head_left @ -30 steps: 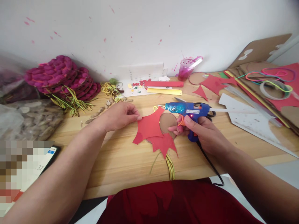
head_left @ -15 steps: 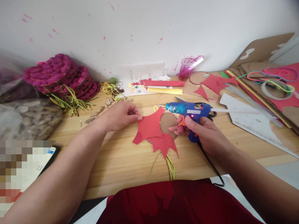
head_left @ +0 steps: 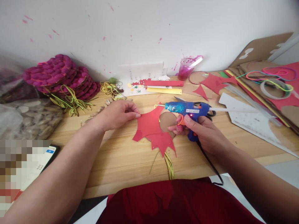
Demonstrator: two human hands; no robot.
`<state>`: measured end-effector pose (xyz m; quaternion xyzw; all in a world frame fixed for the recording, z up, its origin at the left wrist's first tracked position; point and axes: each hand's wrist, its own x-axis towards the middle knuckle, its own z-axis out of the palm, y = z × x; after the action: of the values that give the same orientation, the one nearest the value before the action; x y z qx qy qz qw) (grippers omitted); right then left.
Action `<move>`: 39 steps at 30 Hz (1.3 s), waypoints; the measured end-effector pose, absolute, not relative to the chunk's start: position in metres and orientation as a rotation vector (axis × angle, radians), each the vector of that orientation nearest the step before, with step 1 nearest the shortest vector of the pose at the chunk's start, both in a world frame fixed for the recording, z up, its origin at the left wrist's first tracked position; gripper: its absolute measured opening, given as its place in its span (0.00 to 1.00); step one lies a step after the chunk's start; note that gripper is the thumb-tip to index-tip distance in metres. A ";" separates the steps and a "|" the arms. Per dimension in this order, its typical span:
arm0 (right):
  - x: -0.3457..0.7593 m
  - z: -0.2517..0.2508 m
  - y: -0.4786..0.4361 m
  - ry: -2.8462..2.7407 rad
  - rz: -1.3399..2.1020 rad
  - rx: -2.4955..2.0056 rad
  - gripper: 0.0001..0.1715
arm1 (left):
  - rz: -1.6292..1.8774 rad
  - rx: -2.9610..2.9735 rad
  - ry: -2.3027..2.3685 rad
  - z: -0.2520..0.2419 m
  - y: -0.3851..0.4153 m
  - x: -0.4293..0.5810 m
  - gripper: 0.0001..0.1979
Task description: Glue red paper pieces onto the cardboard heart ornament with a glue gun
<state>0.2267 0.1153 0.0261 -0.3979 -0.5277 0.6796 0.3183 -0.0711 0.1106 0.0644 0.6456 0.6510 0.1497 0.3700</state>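
Note:
My right hand [head_left: 198,127] is wrapped round a blue hot glue gun [head_left: 187,109], its red light lit and a white glue stick poking out at the back. The gun's nozzle points left, over the top tip of a piece of red paper [head_left: 149,123]. My left hand [head_left: 121,115] pinches that red paper at its left edge. Beneath the paper lies a round cardboard disc [head_left: 167,120], partly covered. A second, jagged red paper piece [head_left: 162,143] covers the disc's lower side, with a yellow-green string tassel [head_left: 169,165] hanging below it.
At the back left are purple peanut-shell discs [head_left: 50,71] with strings and a clear bag of peanut shells [head_left: 30,118]. A cup of pink paint [head_left: 185,68] stands by the wall. Red and yellow paper strips [head_left: 164,91], cardboard and a tape roll [head_left: 275,89] lie around.
The red paper has shifted slightly upward with my left hand, so its top tip sits close by the nozzle. The glue gun has hardly moved.

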 end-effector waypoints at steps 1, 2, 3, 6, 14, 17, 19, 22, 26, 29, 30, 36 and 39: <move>0.226 0.026 0.115 -1.383 1.789 -1.046 0.15 | 0.400 1.662 1.669 0.063 0.111 -0.071 0.14; 0.226 0.027 0.115 -1.377 1.790 -1.047 0.15 | 0.407 1.666 1.669 0.062 0.111 -0.071 0.14; 0.226 0.027 0.115 -1.370 1.788 -1.048 0.15 | 0.409 1.667 1.670 0.062 0.111 -0.071 0.14; 0.225 0.028 0.114 -1.370 1.784 -1.052 0.15 | 0.401 1.670 1.669 0.061 0.110 -0.071 0.14; 0.226 0.029 0.115 -1.387 1.788 -1.059 0.16 | 0.421 1.573 1.743 0.064 0.107 -0.070 0.13; 0.226 0.029 0.114 -1.387 1.791 -1.062 0.16 | 0.249 1.670 1.877 0.067 0.094 -0.074 0.17; 0.226 0.030 0.114 -1.375 1.796 -1.060 0.16 | 0.181 1.698 1.900 0.068 0.078 -0.074 0.21; 0.225 0.029 0.114 -1.364 1.807 -1.052 0.16 | 0.213 1.613 1.922 0.065 0.051 -0.066 0.21; 0.225 0.026 0.116 -1.375 1.808 -1.027 0.15 | 0.326 1.523 2.018 0.056 0.030 -0.049 0.22; 0.225 0.025 0.117 -1.359 1.812 -1.009 0.16 | 0.325 1.529 2.047 0.054 0.028 -0.040 0.19; 0.224 0.025 0.117 -1.348 1.817 -1.011 0.16 | 0.332 1.531 2.047 0.054 0.029 -0.039 0.17; 0.219 0.032 0.115 -1.303 1.824 -1.035 0.20 | 0.531 1.512 1.977 0.055 0.033 -0.048 0.16; 0.218 0.033 0.115 -1.286 1.842 -1.024 0.20 | 0.618 1.422 1.905 0.050 0.035 -0.058 0.15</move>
<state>0.2184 0.1146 0.0326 -0.3916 -0.4916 0.7044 0.3300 -0.0579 0.0354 0.0503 0.5452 0.7306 0.2371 0.3358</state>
